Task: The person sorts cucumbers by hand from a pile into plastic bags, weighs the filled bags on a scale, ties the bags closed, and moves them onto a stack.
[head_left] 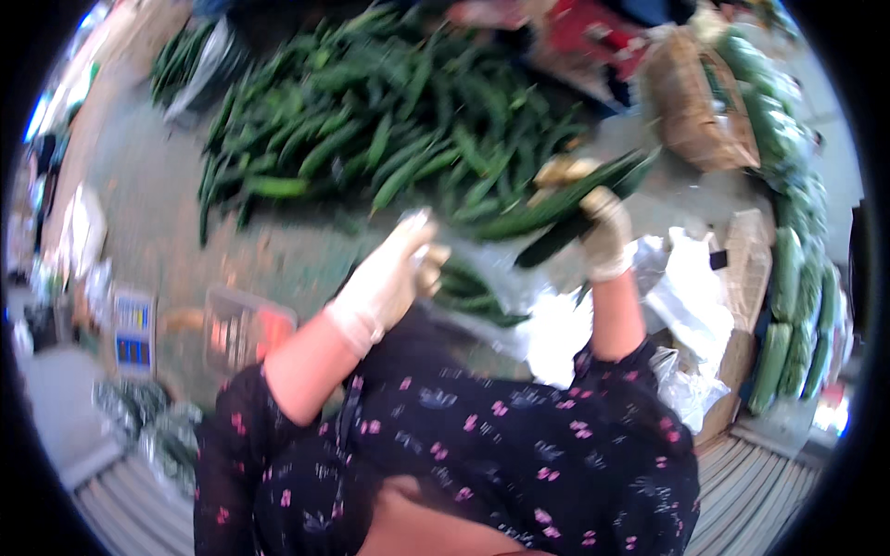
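Observation:
Several long dark green cucumbers (547, 211) are gripped in my right hand (607, 232), which wears a pale glove with yellowed fingertips. They slant over a clear plastic bag (505, 278). More cucumbers (468, 295) lie in that bag, close in front of my body. At its left side, my left hand (394, 278), gloved too, is closed with a bit of clear film at its fingertips, seemingly the bag's edge. Blur hides the exact hold. Beyond both hands spreads a big heap of loose cucumbers (371, 120) on the worn green tabletop (315, 236).
At the left stand a scale-like device with a blue panel (134, 329) and a clear plastic box (243, 329). Bagged cucumbers (190, 60) lie at the far left. On the right are white plastic bags (691, 287), a brown paper-like sack (695, 102) and stacked wrapped green produce (793, 278).

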Demonstrator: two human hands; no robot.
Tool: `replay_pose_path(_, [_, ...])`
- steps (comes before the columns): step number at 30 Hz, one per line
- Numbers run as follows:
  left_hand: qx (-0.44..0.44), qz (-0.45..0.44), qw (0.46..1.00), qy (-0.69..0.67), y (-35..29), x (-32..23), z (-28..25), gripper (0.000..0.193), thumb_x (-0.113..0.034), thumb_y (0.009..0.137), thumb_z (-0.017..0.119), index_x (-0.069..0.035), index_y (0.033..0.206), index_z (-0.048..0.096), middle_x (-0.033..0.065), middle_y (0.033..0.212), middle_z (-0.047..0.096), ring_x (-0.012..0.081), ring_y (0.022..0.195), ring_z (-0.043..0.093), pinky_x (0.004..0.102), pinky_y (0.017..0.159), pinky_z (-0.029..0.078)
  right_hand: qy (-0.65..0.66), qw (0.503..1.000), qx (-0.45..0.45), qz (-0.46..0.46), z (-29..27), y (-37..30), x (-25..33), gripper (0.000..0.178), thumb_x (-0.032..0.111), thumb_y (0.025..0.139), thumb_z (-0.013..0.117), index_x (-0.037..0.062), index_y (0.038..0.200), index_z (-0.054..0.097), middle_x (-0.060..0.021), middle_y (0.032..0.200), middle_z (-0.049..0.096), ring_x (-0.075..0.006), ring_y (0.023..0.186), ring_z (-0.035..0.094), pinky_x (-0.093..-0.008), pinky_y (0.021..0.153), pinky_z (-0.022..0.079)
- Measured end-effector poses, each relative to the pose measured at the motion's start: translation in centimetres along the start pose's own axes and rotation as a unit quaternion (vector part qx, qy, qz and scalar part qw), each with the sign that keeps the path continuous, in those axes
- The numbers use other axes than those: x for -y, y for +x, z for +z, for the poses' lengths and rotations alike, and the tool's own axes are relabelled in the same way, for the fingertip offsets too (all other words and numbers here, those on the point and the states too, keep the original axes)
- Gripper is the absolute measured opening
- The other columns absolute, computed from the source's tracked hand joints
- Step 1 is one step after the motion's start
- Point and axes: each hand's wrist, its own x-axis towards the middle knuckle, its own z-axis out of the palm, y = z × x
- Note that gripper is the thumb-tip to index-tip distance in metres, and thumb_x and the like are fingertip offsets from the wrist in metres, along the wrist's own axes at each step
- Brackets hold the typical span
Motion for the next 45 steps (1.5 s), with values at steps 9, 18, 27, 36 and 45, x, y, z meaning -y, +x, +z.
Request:
replay_pose_path(9, [-0.019, 0.009, 1.0, 0.019, 0.2, -0.2, 1.1, 0.028, -0.034, 0.085, 0.059, -0.017, 0.106, 0.052, 0.0013, 0.065, 0.052, 0.0101, 0.044, 0.038, 0.0272, 0.052, 0.034, -0.6, 0.739, 0.124, 0.279, -0.5, -5.8, -15.0, 0.048, 0.026, 0.066, 0.066, 0.0053, 0.109, 0.058, -0.0192, 0.095, 0.065, -0.0322, 0.09, 0.062, -0.0366, 0.082, 0.048])
replay_pose_path(18, [0.008, 0.002, 0.999, 0.038, -0.7, -0.2, 0.0, 0.024, -0.03, 0.085, 0.058, -0.011, 0.1, 0.055, 0.0004, 0.062, 0.052, 0.0102, 0.043, 0.037, 0.027, 0.052, 0.036, -0.467, 0.765, 0.199, 0.395, -4.2, -0.2, -22.8, 0.047, 0.026, 0.07, 0.066, 0.0057, 0.111, 0.058, -0.0142, 0.1, 0.065, -0.0278, 0.096, 0.061, -0.0389, 0.084, 0.046])
replay_pose_path(27, [0.016, 0.013, 1.0, 0.019, -1.1, -0.4, 0.3, 0.028, -0.034, 0.084, 0.06, -0.012, 0.101, 0.054, 0.0008, 0.063, 0.052, 0.0096, 0.046, 0.04, 0.0261, 0.05, 0.037, -0.631, 0.649, -0.15, 0.398, -20.3, -18.2, -19.5, 0.062, 0.059, 0.086, 0.04, 0.0088, 0.119, 0.058, -0.0157, 0.12, 0.058, -0.0315, 0.114, 0.052, -0.0375, 0.098, 0.037])
replay_pose_path(36, [0.041, 0.0, 0.996, 0.074, -1.7, -0.3, 0.5, 0.03, -0.034, 0.089, 0.057, -0.011, 0.107, 0.051, 0.0097, 0.083, 0.061, 0.0114, 0.051, 0.047, 0.0265, 0.054, 0.041, -0.412, 0.76, 0.106, 0.491, -7.7, -7.6, -8.6, 0.048, 0.044, 0.083, 0.059, 0.0036, 0.108, 0.064, -0.0116, 0.094, 0.068, -0.0177, 0.079, 0.066, -0.0271, 0.068, 0.053])
replay_pose_path(45, [0.096, -0.039, 0.994, 0.043, -1.7, -0.9, 0.2, 0.041, -0.029, 0.09, 0.055, -0.009, 0.124, 0.044, 0.0163, 0.093, 0.062, 0.0164, 0.058, 0.055, 0.0265, 0.056, 0.046, -0.395, 0.845, -0.137, 0.333, -14.5, 8.4, -14.6, 0.048, 0.025, 0.075, 0.069, -0.0008, 0.113, 0.057, -0.0088, 0.093, 0.064, -0.0164, 0.075, 0.062, -0.0274, 0.065, 0.049])
